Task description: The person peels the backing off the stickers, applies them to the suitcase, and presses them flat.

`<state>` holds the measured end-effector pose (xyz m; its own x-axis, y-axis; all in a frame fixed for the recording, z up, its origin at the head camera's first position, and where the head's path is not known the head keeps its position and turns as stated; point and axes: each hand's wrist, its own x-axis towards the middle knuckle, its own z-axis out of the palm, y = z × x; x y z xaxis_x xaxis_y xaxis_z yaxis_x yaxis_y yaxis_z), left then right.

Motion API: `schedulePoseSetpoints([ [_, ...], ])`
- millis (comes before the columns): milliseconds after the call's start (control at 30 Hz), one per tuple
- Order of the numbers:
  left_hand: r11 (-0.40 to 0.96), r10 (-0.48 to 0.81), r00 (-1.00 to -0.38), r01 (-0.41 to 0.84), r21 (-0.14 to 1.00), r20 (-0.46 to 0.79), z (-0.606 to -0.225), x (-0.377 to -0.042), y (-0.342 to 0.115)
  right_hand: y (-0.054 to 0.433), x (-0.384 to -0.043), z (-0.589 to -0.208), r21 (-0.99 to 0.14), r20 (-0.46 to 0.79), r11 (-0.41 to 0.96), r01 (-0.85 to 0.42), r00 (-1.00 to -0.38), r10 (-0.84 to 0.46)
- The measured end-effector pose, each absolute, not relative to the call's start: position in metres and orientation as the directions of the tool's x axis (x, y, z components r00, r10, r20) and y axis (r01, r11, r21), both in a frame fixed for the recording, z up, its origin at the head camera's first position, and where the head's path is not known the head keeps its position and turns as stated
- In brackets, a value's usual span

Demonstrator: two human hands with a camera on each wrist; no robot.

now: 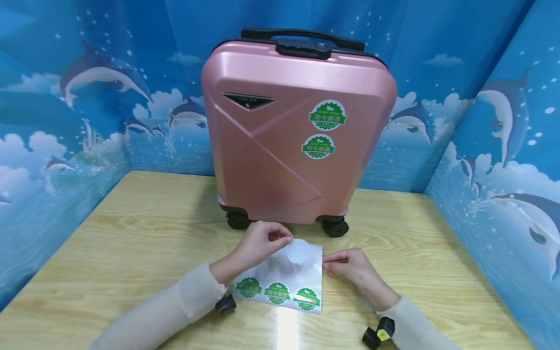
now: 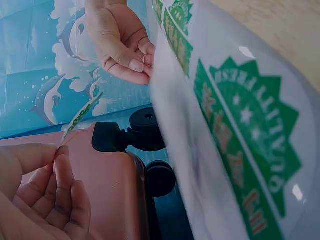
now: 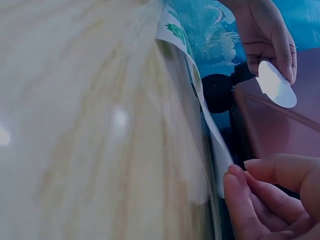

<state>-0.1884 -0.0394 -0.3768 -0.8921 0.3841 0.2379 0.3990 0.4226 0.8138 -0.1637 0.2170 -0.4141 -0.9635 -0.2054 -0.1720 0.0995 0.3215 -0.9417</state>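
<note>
A round sticker point(image 1: 297, 251), its white back showing in the head view, is pinched at its edge by my left hand point(image 1: 261, 241). In the left wrist view the sticker point(image 2: 81, 117) appears nearly edge-on between thumb and fingertips. Below it is a white sticker sheet point(image 1: 311, 274) with a row of 3 green round stickers along its near edge. My right hand point(image 1: 355, 268) pinches the sheet's right edge between thumb and fingers. Behind both hands stands an upright pink suitcase point(image 1: 275, 170), bearing two green-and-white round stickers point(image 1: 327, 115) on its upper right front.
The suitcase rests on black wheels point(image 1: 334, 227) on a wood-grain table point(image 1: 144, 233). Blue dolphin-print curtains point(image 1: 175, 63) enclose the back and sides. Small black devices point(image 1: 379, 333) sit at both wrists.
</note>
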Motion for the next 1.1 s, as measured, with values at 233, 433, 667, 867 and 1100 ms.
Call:
schedulePoseSetpoints([
  [233,0.426,0.378,-0.896,0.392,0.815,0.234,-0.376,-0.188,-0.039,0.219,-0.163,-0.405,-0.909,-0.14,0.413,0.056,-0.974,-0.176],
  [433,0.41,0.354,-0.9,0.392,0.824,0.252,-0.373,-0.187,-0.039,0.212,-0.157,-0.389,-0.949,-0.097,0.312,0.033,-0.976,-0.193],
  [667,0.396,0.335,-0.9,0.404,0.825,0.28,-0.37,-0.187,-0.037,0.199,-0.152,-0.372,-0.967,-0.035,0.253,-0.019,-0.978,-0.208],
  [867,0.415,0.315,-0.913,0.379,0.827,0.26,-0.367,-0.187,-0.035,0.191,-0.153,-0.363,-0.977,0.001,0.21,-0.048,-0.976,-0.218],
  [1100,0.4,0.317,-0.911,0.38,0.834,0.263,-0.366,-0.186,-0.034,0.182,-0.156,-0.357,-0.982,0.012,0.181,-0.053,-0.975,-0.222],
])
